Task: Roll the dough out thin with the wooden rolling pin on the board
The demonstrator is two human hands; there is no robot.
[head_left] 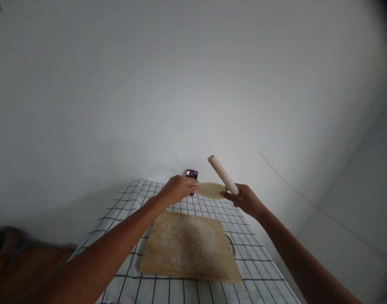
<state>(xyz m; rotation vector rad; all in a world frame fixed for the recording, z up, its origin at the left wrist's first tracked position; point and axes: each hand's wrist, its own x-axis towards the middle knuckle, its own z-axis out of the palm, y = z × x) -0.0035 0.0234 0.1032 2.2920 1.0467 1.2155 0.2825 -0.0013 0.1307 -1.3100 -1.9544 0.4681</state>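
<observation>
Between my two hands a thin, pale sheet of rolled dough (211, 190) is stretched out in the air above the far part of the table. My left hand (179, 188) pinches its left edge. The right edge is pinched by my right hand (244, 197), which also grips a wooden rolling pin (224, 174). The pin tilts up and to the left from that hand. Nearer to me lies a wooden board (188, 247) dusted with flour, apart from both hands.
A checked cloth (126, 257) covers the table. A phone (192, 174) with a lit screen leans near the white wall (193, 84) at the back, partly hidden by my left hand. Something round and pale (231, 245) shows under the board's right edge.
</observation>
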